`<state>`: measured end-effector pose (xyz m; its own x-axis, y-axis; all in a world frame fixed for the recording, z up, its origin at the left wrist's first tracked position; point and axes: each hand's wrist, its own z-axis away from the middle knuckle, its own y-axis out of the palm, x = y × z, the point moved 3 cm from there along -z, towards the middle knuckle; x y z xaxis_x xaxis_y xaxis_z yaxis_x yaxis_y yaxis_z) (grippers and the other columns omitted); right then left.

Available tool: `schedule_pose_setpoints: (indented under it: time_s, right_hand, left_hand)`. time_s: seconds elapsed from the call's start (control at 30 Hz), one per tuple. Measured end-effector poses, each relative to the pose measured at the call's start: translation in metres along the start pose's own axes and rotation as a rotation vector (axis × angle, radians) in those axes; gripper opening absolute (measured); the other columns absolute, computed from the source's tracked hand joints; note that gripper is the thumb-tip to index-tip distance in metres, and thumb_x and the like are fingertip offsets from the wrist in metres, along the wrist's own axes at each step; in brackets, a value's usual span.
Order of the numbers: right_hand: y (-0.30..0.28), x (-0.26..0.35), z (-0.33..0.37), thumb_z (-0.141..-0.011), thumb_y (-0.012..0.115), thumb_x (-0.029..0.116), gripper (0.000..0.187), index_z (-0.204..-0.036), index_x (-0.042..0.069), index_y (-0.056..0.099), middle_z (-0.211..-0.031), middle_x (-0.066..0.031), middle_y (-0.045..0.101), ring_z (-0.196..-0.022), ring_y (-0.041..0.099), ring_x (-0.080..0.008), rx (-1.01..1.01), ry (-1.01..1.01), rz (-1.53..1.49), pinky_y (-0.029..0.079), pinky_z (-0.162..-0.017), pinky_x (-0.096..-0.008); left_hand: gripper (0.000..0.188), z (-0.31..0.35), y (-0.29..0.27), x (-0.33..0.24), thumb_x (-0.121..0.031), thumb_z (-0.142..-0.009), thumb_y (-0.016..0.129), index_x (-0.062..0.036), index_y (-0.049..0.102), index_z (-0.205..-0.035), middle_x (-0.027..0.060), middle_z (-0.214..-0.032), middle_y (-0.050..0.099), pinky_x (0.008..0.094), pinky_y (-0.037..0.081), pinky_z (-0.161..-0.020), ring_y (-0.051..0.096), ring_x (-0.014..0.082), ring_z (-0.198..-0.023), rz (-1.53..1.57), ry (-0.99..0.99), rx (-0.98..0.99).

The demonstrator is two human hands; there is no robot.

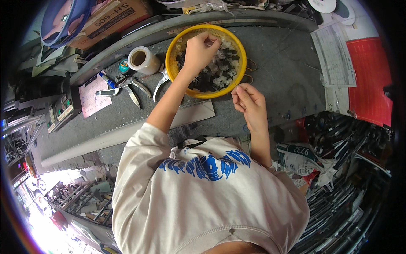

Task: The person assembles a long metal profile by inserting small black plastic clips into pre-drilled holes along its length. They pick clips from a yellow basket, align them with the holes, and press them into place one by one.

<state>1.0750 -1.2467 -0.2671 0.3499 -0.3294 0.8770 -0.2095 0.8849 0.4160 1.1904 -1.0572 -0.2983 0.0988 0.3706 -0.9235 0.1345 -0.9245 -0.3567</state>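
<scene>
A round yellow plastic basket (242,46) stands on the grey workbench, filled with small black and clear pieces (208,81) that are too small to name. Above its far half is my left hand (200,51), fingers bent together in a pinch among or just over the pieces. What lies between those fingertips, if anything, is hidden. My right hand (251,105) is just outside the basket's near right rim, thumb and fingertips pressed together. Any small thing in that pinch cannot be made out.
Left of the basket are a roll of clear film (148,67), pliers (132,95), a blue pen (107,80) and a pink paper sheet (86,99). A cardboard box (111,21) stands back left. A red folder (368,80) lies right. Long dark bars (342,211) are stacked below right.
</scene>
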Motion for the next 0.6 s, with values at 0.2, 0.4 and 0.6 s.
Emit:
schedule_pose_setpoints:
  time_s: [0.2,0.4,0.6]
  right_hand:
    - [0.037,0.022,-0.002,-0.095,0.056,0.005,0.013,-0.088,-0.003,0.062,-0.101,-0.0074,0.056,-0.084,0.052,-0.0109,0.027,-0.370,0.261,0.042,-0.079,-0.0242]
    - [0.067,0.025,-0.005,-0.094,0.059,0.002,0.011,-0.086,-0.004,0.064,-0.101,-0.0072,0.054,-0.094,0.057,-0.0119,0.165,-0.316,0.161,0.047,-0.086,-0.0255]
    - [0.078,0.022,-0.005,-0.094,0.059,0.002,0.012,-0.084,-0.004,0.064,-0.101,-0.0071,0.054,-0.090,0.058,-0.0111,0.242,-0.312,0.206,0.047,-0.085,-0.0255]
  left_hand:
    - [0.014,0.090,-0.022,-0.034,-0.014,-0.099,0.056,-0.0005,0.058,-0.100,0.0112,-0.101,0.069,0.0275,0.056,-0.082,0.068,0.0160,-0.087,1.126,-0.497,0.196]
    - [0.020,0.129,-0.040,-0.047,-0.020,-0.099,0.059,-0.0004,0.062,-0.105,0.0096,-0.101,0.069,0.0266,0.055,-0.085,0.066,0.0124,-0.087,1.360,-0.504,0.160]
    - [0.024,0.141,-0.049,-0.044,-0.024,-0.099,0.060,-0.0013,0.063,-0.105,0.0062,-0.099,0.068,0.0289,0.052,-0.089,0.063,0.0120,-0.087,1.265,-0.409,0.169]
